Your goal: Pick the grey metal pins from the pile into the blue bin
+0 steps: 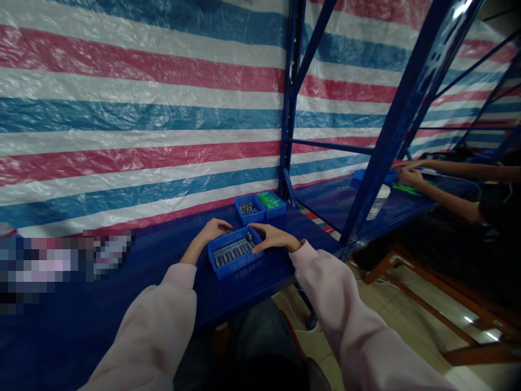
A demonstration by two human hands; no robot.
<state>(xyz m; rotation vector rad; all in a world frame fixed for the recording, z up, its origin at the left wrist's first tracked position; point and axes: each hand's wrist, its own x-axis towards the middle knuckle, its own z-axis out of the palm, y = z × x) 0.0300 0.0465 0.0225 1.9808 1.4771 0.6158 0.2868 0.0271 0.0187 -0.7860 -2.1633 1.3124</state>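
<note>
A blue plastic bin (238,267) sits on the blue tabletop in front of me, holding several short grey metal cylinders (233,253) lined up in rows. My left hand (212,230) curves around the bin's far left side, its fingertips partly hidden behind the rim. At the right end, my right hand (275,237) grips the bin, with the thumb at the near corner and the fingers over the far edge. Just behind stand two smaller blue bins: one with small metal parts (248,208), the other with green pieces (268,200).
A blue metal rack post (378,141) rises right of the table (163,260). Beyond it, another person's hands (411,176) work over green pieces (405,188), near a white cup (378,202). Striped plastic sheeting (142,119) hangs behind. A wooden bench (431,304) stands on the floor.
</note>
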